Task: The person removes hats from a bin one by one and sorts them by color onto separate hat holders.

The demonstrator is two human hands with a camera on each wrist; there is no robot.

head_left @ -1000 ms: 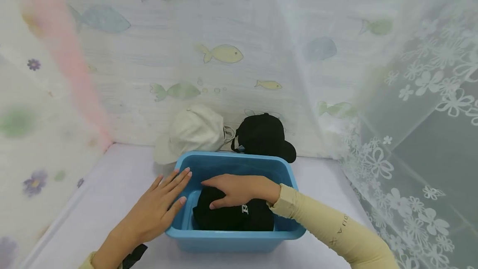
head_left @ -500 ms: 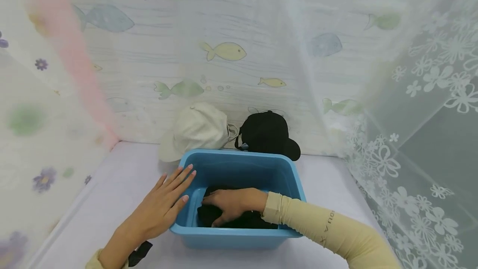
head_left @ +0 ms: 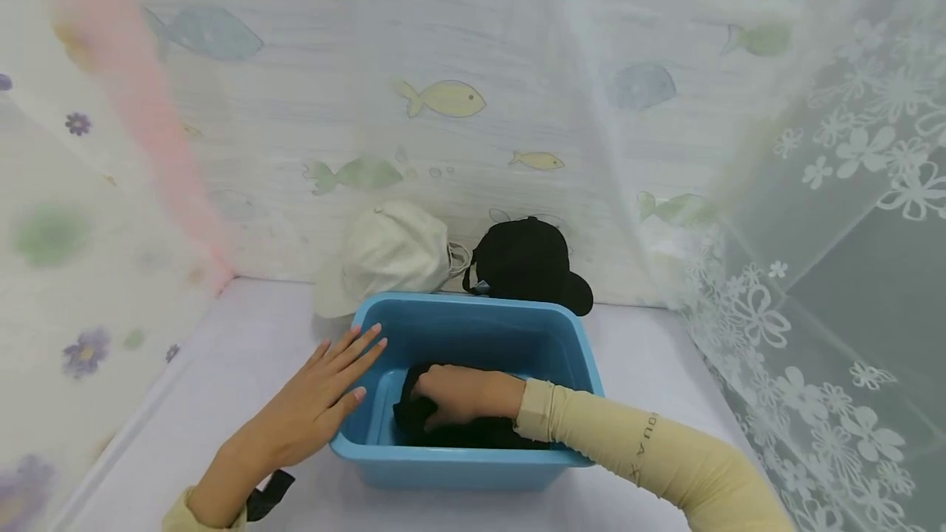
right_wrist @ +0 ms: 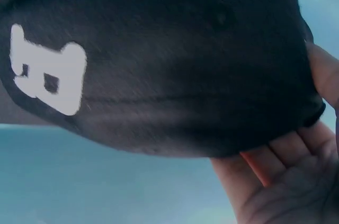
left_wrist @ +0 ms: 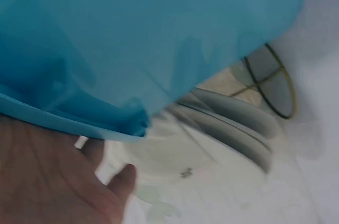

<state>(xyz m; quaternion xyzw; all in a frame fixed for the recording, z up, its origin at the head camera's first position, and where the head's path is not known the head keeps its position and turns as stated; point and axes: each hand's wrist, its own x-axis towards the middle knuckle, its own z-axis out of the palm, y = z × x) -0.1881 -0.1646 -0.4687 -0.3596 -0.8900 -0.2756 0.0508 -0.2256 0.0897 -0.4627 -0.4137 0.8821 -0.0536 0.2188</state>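
Observation:
A black baseball cap (head_left: pixel 491 435) with a white letter on its front lies inside a blue plastic tub (head_left: pixel 473 456). My right hand (head_left: pixel 460 395) is down in the tub and grips the back end of the cap. In the right wrist view the thumb is on one side of the black cap (right_wrist: pixel 175 70) and the fingers (right_wrist: pixel 286 155) curl under the other. My left hand (head_left: pixel 314 401) lies against the tub's left rim, fingers straight. From the left wrist, the palm (left_wrist: pixel 47 176) shows right at the blue rim.
Behind the tub, a white cap (head_left: pixel 399 249) and another black cap (head_left: pixel 521 261) stand against a fish-print curtain (head_left: pixel 443 39). Stacked white brims (left_wrist: pixel 233 128) show in the left wrist view. A white sheet (head_left: pixel 643 351) covers the surface, with lace netting (head_left: pixel 842 335) at the right.
My right hand has gone from over the cap down into the tub, and its fingers have closed on the cap's back end. The left hand stays at the rim.

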